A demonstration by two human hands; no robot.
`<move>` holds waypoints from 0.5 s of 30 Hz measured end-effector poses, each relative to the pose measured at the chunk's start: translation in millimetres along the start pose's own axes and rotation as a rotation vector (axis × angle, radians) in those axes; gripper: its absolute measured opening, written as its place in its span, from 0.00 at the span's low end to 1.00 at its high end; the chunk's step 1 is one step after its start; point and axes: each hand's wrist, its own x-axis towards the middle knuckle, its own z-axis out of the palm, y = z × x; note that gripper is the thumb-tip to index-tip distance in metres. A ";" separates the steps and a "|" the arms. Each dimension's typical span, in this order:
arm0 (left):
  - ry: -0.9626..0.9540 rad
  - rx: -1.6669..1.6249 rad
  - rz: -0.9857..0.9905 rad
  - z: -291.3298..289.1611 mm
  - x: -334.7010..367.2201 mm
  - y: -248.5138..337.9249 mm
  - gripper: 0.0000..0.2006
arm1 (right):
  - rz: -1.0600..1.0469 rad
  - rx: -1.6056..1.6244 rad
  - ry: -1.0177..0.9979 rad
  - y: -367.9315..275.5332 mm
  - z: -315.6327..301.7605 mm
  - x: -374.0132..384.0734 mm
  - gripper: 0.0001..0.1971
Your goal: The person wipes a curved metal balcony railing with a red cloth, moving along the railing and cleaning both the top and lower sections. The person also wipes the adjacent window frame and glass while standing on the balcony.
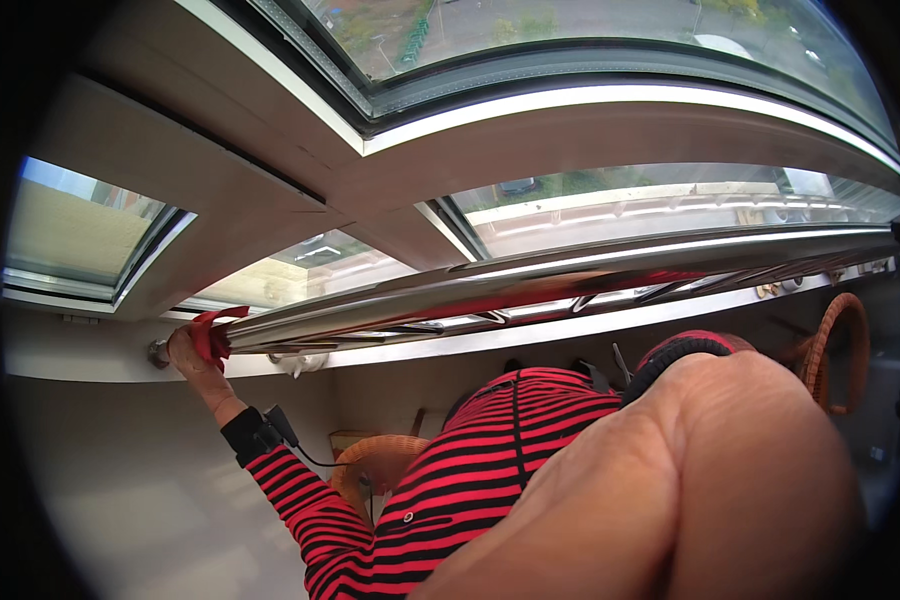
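My left hand point(184, 354) is closed around a red cloth point(210, 334) at the left end of a shiny metal rail point(370, 308). The cloth is wrapped against the rail there, beside its round wall mount point(157, 353). A black band with a cable sits on my left wrist. My right hand point(720, 470) is raised very close to the camera and fills the lower right. Its wrist and heel show below the dark cuff, while its fingers are out of view.
Large framed windows point(600, 75) rise beyond the rail, above a white sill point(430, 348) with small objects on it. A wicker chair point(380, 462) stands below at the left, and a curved wicker piece point(830, 350) at the right.
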 end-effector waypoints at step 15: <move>-0.039 0.377 0.509 140.3 -125.1 221.7 0.25 | -0.037 -0.038 0.015 -27.7 -1.6 -17.0 0.02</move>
